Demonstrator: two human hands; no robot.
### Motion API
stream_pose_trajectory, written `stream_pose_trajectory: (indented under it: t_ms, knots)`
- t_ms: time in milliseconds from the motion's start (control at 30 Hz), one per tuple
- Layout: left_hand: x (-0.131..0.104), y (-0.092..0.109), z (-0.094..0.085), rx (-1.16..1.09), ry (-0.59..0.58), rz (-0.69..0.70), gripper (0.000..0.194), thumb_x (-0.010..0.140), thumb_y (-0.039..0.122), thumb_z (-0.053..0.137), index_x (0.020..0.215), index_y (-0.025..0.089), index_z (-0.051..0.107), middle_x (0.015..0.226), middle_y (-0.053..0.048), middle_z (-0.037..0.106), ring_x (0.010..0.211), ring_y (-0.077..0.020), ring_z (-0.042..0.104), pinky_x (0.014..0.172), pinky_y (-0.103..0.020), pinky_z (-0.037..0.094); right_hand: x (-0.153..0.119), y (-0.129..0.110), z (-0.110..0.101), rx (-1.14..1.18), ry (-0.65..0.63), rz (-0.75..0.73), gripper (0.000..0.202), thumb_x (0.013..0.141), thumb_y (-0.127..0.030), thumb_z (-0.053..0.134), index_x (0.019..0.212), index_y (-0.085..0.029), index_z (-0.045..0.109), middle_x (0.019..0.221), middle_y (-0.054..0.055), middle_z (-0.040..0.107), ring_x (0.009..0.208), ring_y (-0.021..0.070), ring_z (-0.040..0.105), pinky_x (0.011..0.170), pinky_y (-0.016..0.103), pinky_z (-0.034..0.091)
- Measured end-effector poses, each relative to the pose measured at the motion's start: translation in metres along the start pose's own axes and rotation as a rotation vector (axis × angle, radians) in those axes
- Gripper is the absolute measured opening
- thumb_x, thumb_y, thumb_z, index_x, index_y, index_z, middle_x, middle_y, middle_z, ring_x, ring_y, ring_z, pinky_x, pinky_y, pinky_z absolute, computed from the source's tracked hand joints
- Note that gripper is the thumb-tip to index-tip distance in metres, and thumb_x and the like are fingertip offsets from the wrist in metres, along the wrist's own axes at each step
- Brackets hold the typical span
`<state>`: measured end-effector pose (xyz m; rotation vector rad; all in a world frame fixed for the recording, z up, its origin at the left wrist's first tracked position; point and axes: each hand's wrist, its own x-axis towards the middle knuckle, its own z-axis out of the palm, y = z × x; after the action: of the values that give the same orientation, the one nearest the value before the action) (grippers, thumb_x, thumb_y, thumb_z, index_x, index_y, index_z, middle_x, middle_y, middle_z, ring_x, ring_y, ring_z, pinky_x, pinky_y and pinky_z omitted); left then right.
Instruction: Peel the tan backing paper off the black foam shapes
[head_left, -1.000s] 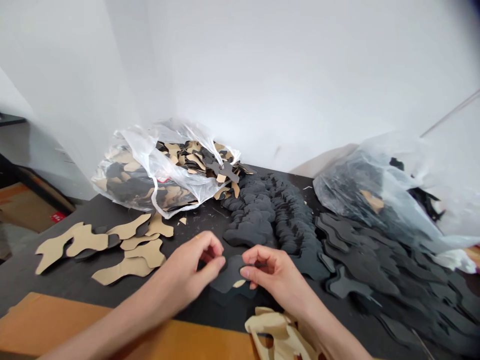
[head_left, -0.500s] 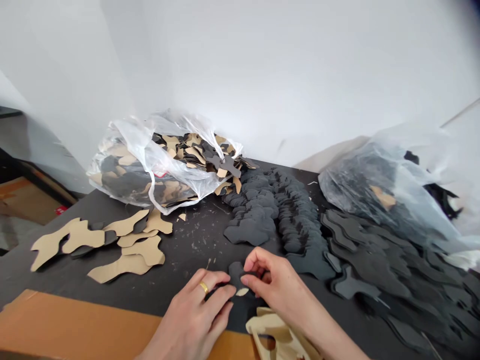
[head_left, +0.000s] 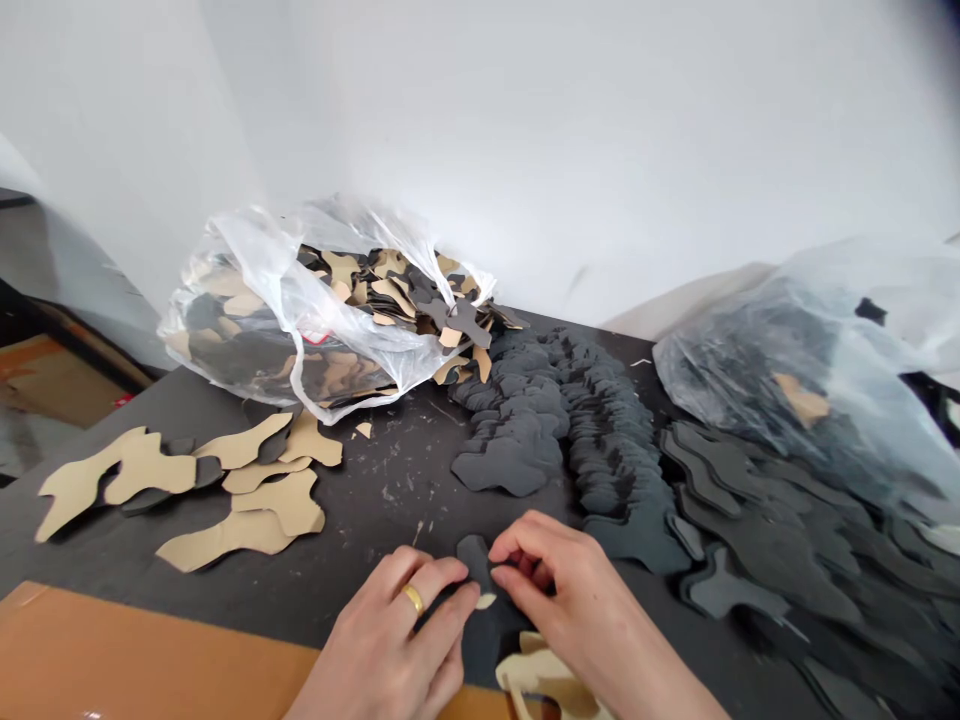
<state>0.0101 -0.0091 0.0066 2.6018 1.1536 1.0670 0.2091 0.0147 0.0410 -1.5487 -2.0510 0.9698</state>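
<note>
A dark grey shaped piece (head_left: 473,556), looking like thin foam, lies between my hands near the table's front. A small pale leaf-shaped scrap (head_left: 486,601) shows on it. My left hand (head_left: 412,615), with a gold ring, has thumb and fingers closed on the piece's left side. My right hand (head_left: 559,575) pinches at its right side; the fingertips partly cover what they grip. Below my right wrist lies a tan sheet with cut-out holes (head_left: 547,668), partly hidden by that hand.
Overlapping rows of dark pieces (head_left: 510,455) stand beyond my hands, with more dark pieces (head_left: 765,530) at right. Tan pieces (head_left: 225,540) lie at left. An open plastic bag (head_left: 300,340) spills cut pieces; another bag (head_left: 750,350) sits right. Brown cardboard (head_left: 150,660) covers the front left.
The view has shifted slightly. Both hands stay at the dark piece, with the right fingertips a little farther right from the pale scrap.
</note>
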Motion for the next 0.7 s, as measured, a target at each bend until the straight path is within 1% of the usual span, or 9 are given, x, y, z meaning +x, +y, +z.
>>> stream_pose_trajectory:
  t_ms: [200, 333, 433, 700]
  knots:
    - [0.0013, -0.0005, -0.0002, 0.037, -0.040, 0.025, 0.028, 0.085, 0.005, 0.055, 0.106, 0.014, 0.071, 0.106, -0.007, 0.074, 0.085, -0.0223, 0.058, 0.071, -0.031, 0.061, -0.0018, -0.0001, -0.0011, -0.006, -0.009, -0.001, 0.022, 0.086, -0.002, 0.057, 0.080, -0.022, 0.064, 0.079, -0.004, 0.057, 0.066, 0.0089, 0.053, 0.062, 0.020, 0.038]
    - [0.0018, -0.0023, 0.0006, 0.050, -0.043, 0.032, 0.029, 0.085, 0.005, 0.055, 0.107, 0.014, 0.072, 0.109, -0.005, 0.074, 0.087, -0.0217, 0.058, 0.074, -0.030, 0.061, -0.0019, 0.0032, -0.0001, -0.024, -0.018, 0.001, 0.022, 0.087, -0.003, 0.056, 0.082, -0.022, 0.066, 0.080, -0.003, 0.057, 0.065, 0.0093, 0.052, 0.060, 0.021, 0.038]
    - [0.0010, -0.0026, 0.0007, 0.072, -0.046, 0.049, 0.028, 0.086, 0.006, 0.055, 0.107, 0.013, 0.072, 0.111, -0.006, 0.074, 0.088, -0.0222, 0.058, 0.075, -0.030, 0.061, -0.0009, 0.0043, 0.0001, -0.022, -0.018, -0.002, 0.022, 0.086, -0.002, 0.056, 0.084, -0.022, 0.066, 0.081, -0.003, 0.057, 0.066, 0.0094, 0.053, 0.061, 0.021, 0.039]
    - [-0.0030, -0.0042, 0.0025, 0.107, -0.060, 0.060, 0.028, 0.086, 0.008, 0.053, 0.108, 0.014, 0.071, 0.113, -0.009, 0.074, 0.086, -0.0231, 0.060, 0.072, -0.033, 0.061, -0.0001, 0.0009, -0.0013, -0.041, -0.017, -0.003, 0.023, 0.085, 0.000, 0.056, 0.082, -0.020, 0.067, 0.080, -0.002, 0.058, 0.067, 0.0099, 0.054, 0.062, 0.021, 0.040]
